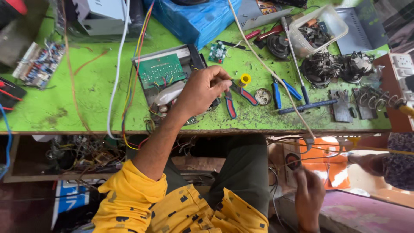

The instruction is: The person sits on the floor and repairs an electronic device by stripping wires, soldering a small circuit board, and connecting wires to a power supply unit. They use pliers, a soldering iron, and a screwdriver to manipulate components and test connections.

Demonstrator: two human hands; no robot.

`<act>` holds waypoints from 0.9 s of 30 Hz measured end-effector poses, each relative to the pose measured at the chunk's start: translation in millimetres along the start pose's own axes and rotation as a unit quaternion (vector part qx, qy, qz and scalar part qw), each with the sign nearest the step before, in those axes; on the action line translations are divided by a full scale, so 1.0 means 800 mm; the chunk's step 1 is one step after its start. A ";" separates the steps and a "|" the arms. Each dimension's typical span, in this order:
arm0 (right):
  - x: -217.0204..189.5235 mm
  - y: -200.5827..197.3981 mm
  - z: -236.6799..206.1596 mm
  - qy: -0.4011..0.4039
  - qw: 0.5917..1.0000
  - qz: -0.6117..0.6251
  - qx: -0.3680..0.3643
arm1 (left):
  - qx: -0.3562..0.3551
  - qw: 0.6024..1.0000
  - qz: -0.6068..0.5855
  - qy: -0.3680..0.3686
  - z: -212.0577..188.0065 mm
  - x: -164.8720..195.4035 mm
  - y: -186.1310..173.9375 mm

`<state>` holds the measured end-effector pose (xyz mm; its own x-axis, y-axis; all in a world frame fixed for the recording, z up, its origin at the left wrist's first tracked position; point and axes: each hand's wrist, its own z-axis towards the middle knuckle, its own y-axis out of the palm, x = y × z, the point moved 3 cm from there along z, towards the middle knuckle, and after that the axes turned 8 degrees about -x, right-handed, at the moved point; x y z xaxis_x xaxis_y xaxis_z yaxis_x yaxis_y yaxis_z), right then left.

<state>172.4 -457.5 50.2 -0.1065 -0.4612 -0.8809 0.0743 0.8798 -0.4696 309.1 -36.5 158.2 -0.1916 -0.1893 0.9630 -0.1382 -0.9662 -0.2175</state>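
Note:
My left hand (pixel 203 89) reaches over the green workbench (pixel 86 86) with its fingers closed on the handles of red and black pliers (pixel 237 96). It lies just right of an open device with a green circuit board (pixel 160 68). A small roll of yellow solder (pixel 245 79) sits beside the fingertips. My right hand (pixel 308 192) is low, below the bench edge near my lap. It pinches thin wire (pixel 276 172) in front of an orange packet (pixel 332 166).
Blue-handled pliers (pixel 276 95), a screwdriver (pixel 307 105), a clear tub of parts (pixel 317 30), black coils (pixel 332 67), a blue box (pixel 196 17), a loose circuit board (pixel 39 64) and hanging cables (pixel 116 73) crowd the bench. Another person's arm (pixel 379 162) is at the right.

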 end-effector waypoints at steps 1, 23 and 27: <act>-0.030 0.010 0.028 -0.057 0.998 0.032 -0.014 | 0.012 1.000 0.001 0.004 0.001 -0.003 0.001; -0.248 0.191 0.115 -0.207 0.969 -0.088 -0.105 | -0.082 0.994 -0.068 -0.029 0.008 0.014 -0.028; -0.224 0.189 0.112 0.057 0.855 0.462 -0.228 | -0.095 0.993 -0.056 -0.037 0.008 0.004 -0.021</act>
<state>291.2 -251.9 131.4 -0.3097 0.4458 -0.8399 -0.2132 0.8282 0.5182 316.7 -22.4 166.1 -0.0926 -0.1015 0.9905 -0.3370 -0.9329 -0.1271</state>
